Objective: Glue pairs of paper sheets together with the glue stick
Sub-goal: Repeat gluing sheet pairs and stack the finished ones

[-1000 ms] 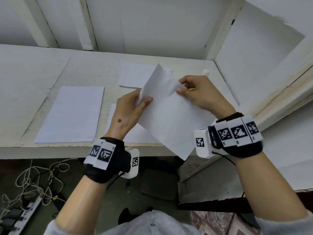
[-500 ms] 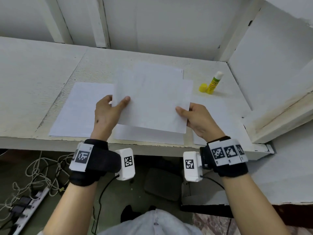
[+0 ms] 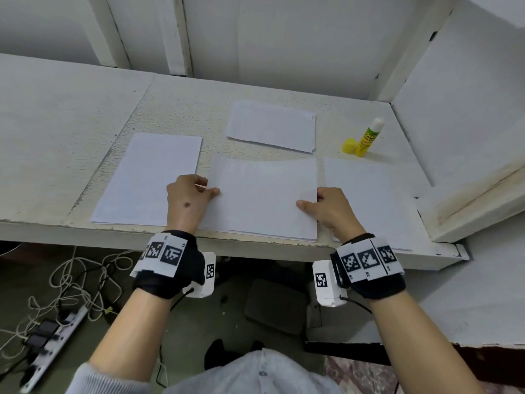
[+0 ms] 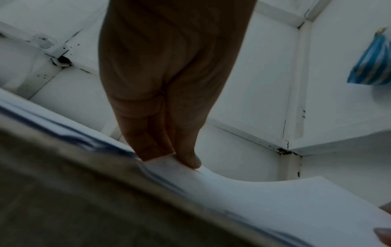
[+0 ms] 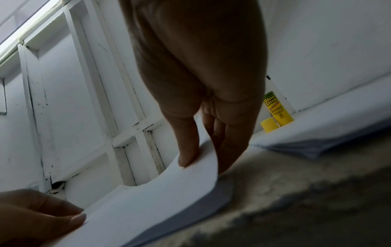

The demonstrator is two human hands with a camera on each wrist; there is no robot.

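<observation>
left stack (image 3: 147, 177): paper sheets flat on the white bench (image 3: 71, 115), far left of the work area, near edge close to the bench front.
left hand (image 3: 186, 200): pinches the left edge of the top sheet, thumb on top pointing right, fingers curled under the edge; hand lies partly over the left stack's right margin. In the left wrist view, the fingers (image 4: 148, 133) clamp the sheet edge, paper bowing up slightly.
top sheet (image 3: 261, 194): centre front of bench, held between both hands, lying over another sheet whose near edge shows just beneath it at the bench front. Squared up roughly, right corner a bit lifted in the right wrist view (image 5: 169, 192).
back stack (image 3: 271, 125): sheets farther back, behind the top sheet, apart from both hands.
right hand (image 3: 331, 210): grips the right edge of the top sheet, thumb on top pointing left, fingers tucked below. Right wrist view: index fingertip (image 5: 186, 157) on the paper, other fingers behind the edge.
right stack (image 3: 369, 200): sheets just right of the right hand, partly under the wrist.
cap (image 3: 349, 145): yellow, off the stick, touching or just beside its base.
glue stick (image 3: 369, 137): upright, uncapped, back right, well apart from both hands.
</observation>
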